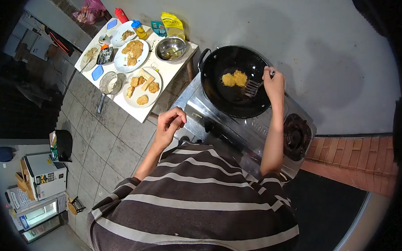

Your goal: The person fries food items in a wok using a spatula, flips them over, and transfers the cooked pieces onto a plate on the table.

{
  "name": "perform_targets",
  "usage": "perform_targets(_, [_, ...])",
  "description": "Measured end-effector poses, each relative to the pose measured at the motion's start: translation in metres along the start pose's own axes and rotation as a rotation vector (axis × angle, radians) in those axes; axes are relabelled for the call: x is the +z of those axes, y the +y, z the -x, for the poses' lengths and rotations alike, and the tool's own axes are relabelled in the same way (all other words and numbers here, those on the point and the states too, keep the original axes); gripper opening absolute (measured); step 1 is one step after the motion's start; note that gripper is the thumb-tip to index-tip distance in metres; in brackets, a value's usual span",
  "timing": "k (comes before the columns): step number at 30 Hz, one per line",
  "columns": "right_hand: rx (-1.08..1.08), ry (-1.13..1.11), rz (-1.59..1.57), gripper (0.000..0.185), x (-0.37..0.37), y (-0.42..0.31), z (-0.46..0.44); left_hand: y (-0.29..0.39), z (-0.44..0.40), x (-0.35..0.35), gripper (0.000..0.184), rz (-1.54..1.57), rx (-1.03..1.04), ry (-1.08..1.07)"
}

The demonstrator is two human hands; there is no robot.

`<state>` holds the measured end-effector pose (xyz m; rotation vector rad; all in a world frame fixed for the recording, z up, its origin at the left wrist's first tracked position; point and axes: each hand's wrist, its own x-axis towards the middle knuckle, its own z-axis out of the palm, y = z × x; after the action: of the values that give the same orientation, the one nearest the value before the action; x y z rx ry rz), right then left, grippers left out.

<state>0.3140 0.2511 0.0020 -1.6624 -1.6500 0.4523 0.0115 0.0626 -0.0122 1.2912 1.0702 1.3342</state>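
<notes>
My right hand [275,86] is closed around the handle of a slotted spatula [252,88], over the right side of a black wok [230,106]. The spatula's head is low inside the wok, beside the golden fried piece [234,78]. Whether that is one piece or two touching, I cannot tell. The wok sits on a steel gas stove [263,127]. My left hand [171,123] hangs in front of the stove, fingers curled in, with nothing visible in it.
Left of the stove stands a white table [141,117] with a plate of fried pieces [143,99], another plate [120,63], a steel bowl [173,41], a strainer [110,83] and a yellow pouch [172,23]. The stove's bare right burner [296,137] lies near my right forearm.
</notes>
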Motion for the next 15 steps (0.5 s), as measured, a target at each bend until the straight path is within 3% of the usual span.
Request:
perform_targets(4, [0.098,-0.065,-0.116,0.039,0.001,0.002,0.004,0.0,-0.005,0.002,0.011,-0.005,0.0,0.006])
perform_targets(10, [0.064,0.004,0.035,0.038,-0.001,0.007,0.001,0.001,-0.013,0.005,0.011,-0.003,-0.016,-0.003])
perform_targets(15, [0.328,-0.026,-0.24,0.041,0.014,0.027,0.003,0.0,-0.02,0.004,0.012,-0.007,0.015,-0.012])
